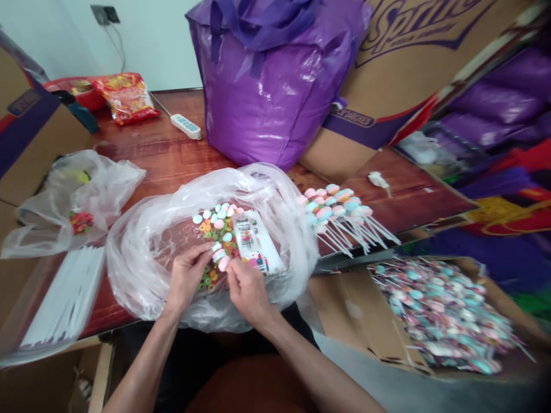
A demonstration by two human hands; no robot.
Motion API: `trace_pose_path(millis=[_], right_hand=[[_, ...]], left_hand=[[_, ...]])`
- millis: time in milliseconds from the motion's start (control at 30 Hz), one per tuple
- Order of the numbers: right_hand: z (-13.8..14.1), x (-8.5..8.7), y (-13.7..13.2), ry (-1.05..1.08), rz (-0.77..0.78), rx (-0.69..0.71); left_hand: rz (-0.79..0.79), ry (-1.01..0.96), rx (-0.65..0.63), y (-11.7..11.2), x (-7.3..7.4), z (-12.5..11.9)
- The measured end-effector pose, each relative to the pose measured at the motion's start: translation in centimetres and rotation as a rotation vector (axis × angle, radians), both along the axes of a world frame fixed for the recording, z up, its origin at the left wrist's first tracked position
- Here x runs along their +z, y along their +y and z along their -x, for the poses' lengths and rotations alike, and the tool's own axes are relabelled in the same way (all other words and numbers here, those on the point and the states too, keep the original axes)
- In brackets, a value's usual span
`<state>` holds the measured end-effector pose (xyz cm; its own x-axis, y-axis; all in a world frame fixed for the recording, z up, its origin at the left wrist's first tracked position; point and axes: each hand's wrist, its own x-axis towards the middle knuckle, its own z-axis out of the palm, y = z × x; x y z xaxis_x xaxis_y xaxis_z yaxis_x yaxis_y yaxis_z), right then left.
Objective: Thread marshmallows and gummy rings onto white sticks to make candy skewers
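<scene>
My left hand is closed, its thumb and fingertips pinching the far end of a short row of pink and pale blue marshmallows. At the near end of that row, the fingers of my right hand are also pinched together; whether a stick runs through the row is hidden. Beneath and beyond the hands, loose marshmallows and small green and orange rings lie inside a large clear plastic bag with its rim rolled down. Beside them in the bag is a packet of white sticks.
Right of the bag lie finished-looking marshmallow sticks; lower right, a carton holds many wrapped ones. White sticks and a small clear bag sit left. Behind stand a purple bag, power strip and red snack packet.
</scene>
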<state>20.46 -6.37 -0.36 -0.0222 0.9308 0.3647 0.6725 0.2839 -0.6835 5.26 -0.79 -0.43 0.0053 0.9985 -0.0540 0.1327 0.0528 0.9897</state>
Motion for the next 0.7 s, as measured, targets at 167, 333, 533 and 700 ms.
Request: trace_pose_path(millis=[167,333,533,700], right_hand=[[0.8,0.0,0.7,-0.008,0.031,-0.031],[0.3,0.0,1.2,0.014,0.054,-0.059],[-3.3,2.4,0.7,0.145,0.033,-0.077],[-10.4,4.7,1.6,0.005,-0.052,-0.272]], left_hand=[[-0.005,0.029,-0.038,0.4,-0.6,0.4],[0.079,0.023,0.004,0.4,-0.6,0.3],[-0.012,-0.082,-0.078,-0.3,1.5,-0.9],[-0.067,0.058,-0.009,2.5,2.2,0.4]])
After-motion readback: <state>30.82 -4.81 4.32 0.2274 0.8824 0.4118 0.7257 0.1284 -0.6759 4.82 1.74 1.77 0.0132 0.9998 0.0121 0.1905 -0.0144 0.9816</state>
